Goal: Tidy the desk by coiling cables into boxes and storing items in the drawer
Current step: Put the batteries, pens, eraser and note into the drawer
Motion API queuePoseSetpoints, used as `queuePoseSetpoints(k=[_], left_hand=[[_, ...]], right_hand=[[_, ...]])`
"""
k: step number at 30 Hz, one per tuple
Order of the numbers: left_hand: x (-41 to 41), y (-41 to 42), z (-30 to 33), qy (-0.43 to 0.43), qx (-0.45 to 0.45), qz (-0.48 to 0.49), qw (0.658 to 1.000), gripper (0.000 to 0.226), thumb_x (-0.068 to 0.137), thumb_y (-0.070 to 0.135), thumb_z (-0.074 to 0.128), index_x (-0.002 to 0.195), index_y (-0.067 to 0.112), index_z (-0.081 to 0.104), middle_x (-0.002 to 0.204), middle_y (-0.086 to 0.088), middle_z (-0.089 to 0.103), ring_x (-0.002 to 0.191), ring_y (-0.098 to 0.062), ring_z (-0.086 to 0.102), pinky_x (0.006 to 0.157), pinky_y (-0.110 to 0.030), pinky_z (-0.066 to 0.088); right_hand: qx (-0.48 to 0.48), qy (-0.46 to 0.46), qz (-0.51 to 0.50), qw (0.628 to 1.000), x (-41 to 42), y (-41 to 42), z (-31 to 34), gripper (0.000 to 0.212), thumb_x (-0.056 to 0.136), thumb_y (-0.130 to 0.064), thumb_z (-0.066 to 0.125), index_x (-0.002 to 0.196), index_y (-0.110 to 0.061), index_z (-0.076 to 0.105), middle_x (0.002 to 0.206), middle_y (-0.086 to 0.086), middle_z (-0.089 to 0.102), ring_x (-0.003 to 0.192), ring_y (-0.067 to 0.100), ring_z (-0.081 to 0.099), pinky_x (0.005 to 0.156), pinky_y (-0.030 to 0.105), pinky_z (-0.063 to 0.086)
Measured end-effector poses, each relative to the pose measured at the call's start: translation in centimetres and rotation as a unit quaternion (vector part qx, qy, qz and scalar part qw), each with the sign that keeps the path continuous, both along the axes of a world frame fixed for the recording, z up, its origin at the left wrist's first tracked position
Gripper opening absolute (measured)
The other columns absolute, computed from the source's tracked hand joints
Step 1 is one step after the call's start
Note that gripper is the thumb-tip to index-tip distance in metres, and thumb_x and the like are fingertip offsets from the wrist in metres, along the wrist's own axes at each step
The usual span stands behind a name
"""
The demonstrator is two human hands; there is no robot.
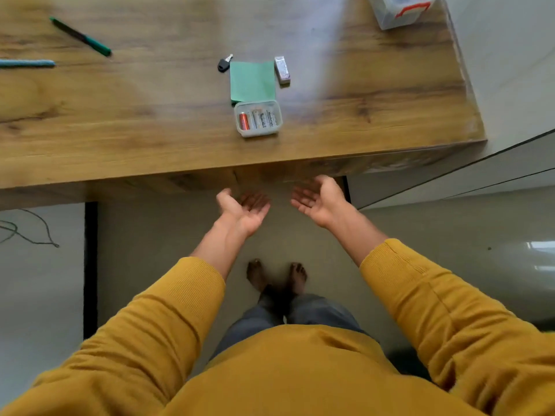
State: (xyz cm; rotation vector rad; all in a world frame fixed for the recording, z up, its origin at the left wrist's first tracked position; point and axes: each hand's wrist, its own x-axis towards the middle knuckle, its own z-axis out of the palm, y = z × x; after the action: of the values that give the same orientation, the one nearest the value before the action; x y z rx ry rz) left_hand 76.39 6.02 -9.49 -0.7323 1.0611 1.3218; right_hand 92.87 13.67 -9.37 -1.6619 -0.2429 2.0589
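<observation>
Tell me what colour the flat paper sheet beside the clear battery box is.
Green; the flat paper sheet shows best in the head view.

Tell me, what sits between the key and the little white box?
A green paper sheet lies between the key and the white box, seen in the head view.

We see both hands, left [246,210] and right [316,201], palms up under the table [120,121] edge, nothing between them. On top, battery box [258,118], green card [252,81], key [224,63], small carton [282,69] cluster mid-table; bare wood either side.
</observation>
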Motion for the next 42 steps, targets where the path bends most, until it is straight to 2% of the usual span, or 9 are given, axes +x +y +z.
queuePoseSetpoints(k=[2,4,9,11,13,16,22,27,42], left_hand=[[0.3,0.8,-1.2,-0.008,-0.018,0.039,0.999,0.068,0.111,0.053,0.027,0.145,-0.001,0.052,0.145,-0.023,0.056,0.140,-0.042,0.051,0.113,-0.055,0.040],[0.9,1.6,-2.3,-0.014,-0.037,0.073,0.997,0.076,0.110,0.061,0.022,0.144,0.002,0.053,0.142,-0.022,0.058,0.136,-0.041,0.054,0.111,-0.056,0.043],[2.6,3.9,-4.8,-0.019,-0.039,0.116,0.992,0.086,0.106,0.071,0.021,0.143,0.002,0.056,0.143,-0.022,0.059,0.126,-0.037,0.059,0.117,-0.057,0.043],[3.5,4.8,-5.4,-0.018,-0.023,0.128,0.991,0.087,0.105,0.072,0.022,0.143,0.002,0.056,0.143,-0.021,0.060,0.117,-0.035,0.060,0.116,-0.054,0.043],[4.3,5.6,-5.7,-0.021,-0.010,0.141,0.990,0.086,0.103,0.074,0.023,0.139,0.004,0.060,0.138,-0.018,0.064,0.112,-0.033,0.062,0.112,-0.050,0.045],[5.1,6.6,-6.0,-0.042,0.008,0.185,0.982,0.081,0.101,0.076,0.027,0.124,0.009,0.066,0.119,-0.014,0.070,0.101,-0.031,0.068,0.100,-0.046,0.051],[6.2,7.4,-6.3,-0.045,-0.001,0.225,0.973,0.083,0.100,0.076,0.028,0.129,0.009,0.067,0.132,-0.010,0.070,0.128,-0.031,0.066,0.115,-0.047,0.046],[6.6,7.1,-6.3,-0.038,0.002,0.228,0.973,0.087,0.098,0.078,0.028,0.134,0.008,0.066,0.135,-0.012,0.070,0.124,-0.032,0.067,0.117,-0.048,0.044],[8.4,4.6,-6.7,-0.022,0.011,0.248,0.968,0.087,0.099,0.077,0.033,0.132,0.005,0.067,0.129,-0.018,0.072,0.120,-0.035,0.068,0.112,-0.051,0.048]], right_hand=[[-0.033,0.010,-0.062,0.998,0.0,0.8,-1.3,0.037,0.111,-0.031,0.036,0.111,-0.004,0.062,0.111,0.022,0.066,0.096,0.034,0.064,0.100,0.049,0.050],[-0.057,0.002,-0.107,0.993,0.1,1.5,-2.5,0.043,0.112,-0.036,0.030,0.116,-0.005,0.060,0.112,0.022,0.064,0.095,0.036,0.064,0.097,0.051,0.052],[-0.088,0.013,-0.192,0.977,0.3,3.0,-4.9,0.043,0.112,-0.042,0.027,0.110,-0.011,0.057,0.136,0.022,0.060,0.124,0.039,0.060,0.109,0.054,0.049],[-0.091,0.024,-0.211,0.973,0.5,3.6,-5.7,0.046,0.111,-0.047,0.027,0.112,-0.012,0.056,0.136,0.023,0.060,0.121,0.037,0.058,0.113,0.054,0.045],[-0.092,0.034,-0.222,0.970,0.8,4.2,-6.4,0.051,0.110,-0.054,0.027,0.119,-0.012,0.057,0.132,0.022,0.059,0.121,0.038,0.056,0.117,0.054,0.041],[-0.099,0.048,-0.235,0.966,1.1,4.9,-7.0,0.060,0.107,-0.062,0.028,0.127,-0.013,0.057,0.138,0.021,0.058,0.135,0.037,0.054,0.121,0.053,0.036],[-0.098,0.085,-0.255,0.958,1.2,5.4,-7.2,0.060,0.104,-0.066,0.029,0.128,-0.018,0.054,0.148,0.016,0.055,0.138,0.033,0.054,0.118,0.046,0.036],[-0.096,0.112,-0.265,0.953,1.2,5.2,-6.9,0.065,0.104,-0.064,0.036,0.141,-0.013,0.055,0.145,0.019,0.056,0.135,0.037,0.055,0.116,0.052,0.043],[-0.099,0.131,-0.250,0.954,3.3,3.2,-6.5,0.065,0.102,-0.061,0.039,0.136,-0.010,0.061,0.136,0.023,0.064,0.125,0.039,0.063,0.111,0.053,0.050]])
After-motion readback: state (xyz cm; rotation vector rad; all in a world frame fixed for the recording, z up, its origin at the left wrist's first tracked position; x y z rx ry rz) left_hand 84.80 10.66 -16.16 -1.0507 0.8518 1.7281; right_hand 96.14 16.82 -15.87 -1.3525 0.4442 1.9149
